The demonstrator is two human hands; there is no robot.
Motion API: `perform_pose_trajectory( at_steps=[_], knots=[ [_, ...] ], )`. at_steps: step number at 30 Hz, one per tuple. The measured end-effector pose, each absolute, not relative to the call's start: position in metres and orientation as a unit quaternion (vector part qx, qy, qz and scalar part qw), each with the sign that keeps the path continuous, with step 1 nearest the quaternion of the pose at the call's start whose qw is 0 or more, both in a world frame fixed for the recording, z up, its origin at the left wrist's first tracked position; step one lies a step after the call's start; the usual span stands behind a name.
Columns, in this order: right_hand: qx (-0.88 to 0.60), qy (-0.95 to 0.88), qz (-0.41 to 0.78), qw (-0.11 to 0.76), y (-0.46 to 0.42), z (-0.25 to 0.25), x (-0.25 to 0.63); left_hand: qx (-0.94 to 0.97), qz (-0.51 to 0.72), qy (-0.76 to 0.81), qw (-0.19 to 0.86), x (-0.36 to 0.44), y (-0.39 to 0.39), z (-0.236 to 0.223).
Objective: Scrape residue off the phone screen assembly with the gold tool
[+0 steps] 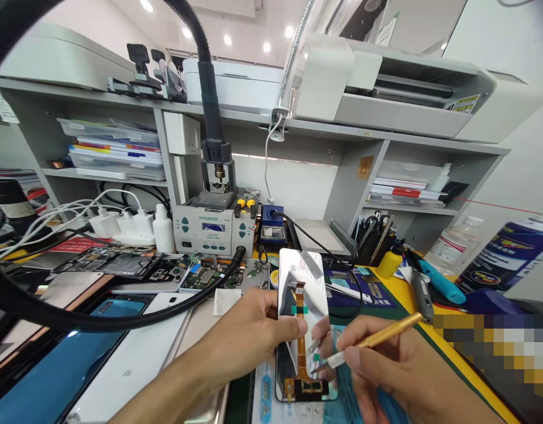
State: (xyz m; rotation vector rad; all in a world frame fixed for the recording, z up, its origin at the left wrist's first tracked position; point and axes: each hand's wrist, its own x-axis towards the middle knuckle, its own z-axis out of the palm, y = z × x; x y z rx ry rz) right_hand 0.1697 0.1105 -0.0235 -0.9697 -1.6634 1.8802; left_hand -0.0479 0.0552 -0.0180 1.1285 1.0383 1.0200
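My left hand (267, 330) grips a phone screen assembly (313, 341) by its left edge, thumb pressed on its mirror-like back. The panel is held upright and slightly tilted, with an orange flex cable (301, 330) running down it to a dark connector strip at the bottom. Green tape pieces sit beside the cable. My right hand (381, 359) is closed around a gold-handled hobby knife (381, 335). Its pointed tip lies over the lower part of the panel, by the cable; whether it touches cannot be made out.
A black hose (156, 321) curves across the left side. Phone back covers (125, 365) lie below it. Behind stand a grey hot-air station (212, 232), a soldering stand (272, 227) and loose circuit boards (209, 274). To the right are a yellow bottle (390, 264) and a blue can (503, 253).
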Motion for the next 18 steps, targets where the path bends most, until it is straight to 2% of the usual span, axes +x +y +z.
perform_pose_trajectory(
  at_steps=[7, 13, 18],
  knots=[
    [-0.321, -0.639, 0.679, 0.166, 0.105, -0.006, 0.170, 0.545, 0.406, 0.449, 0.580, -0.045, 0.066, -0.010],
    [-0.329, -0.739, 0.540, 0.233, 0.102, -0.011, 0.165, 0.580, 0.382, 0.430, 0.577, -0.045, 0.082, -0.013],
    [-0.342, -0.760, 0.509, 0.216, 0.103, -0.008, 0.163, 0.596, 0.368, 0.401, 0.590, -0.046, 0.084, -0.014]
  ],
)
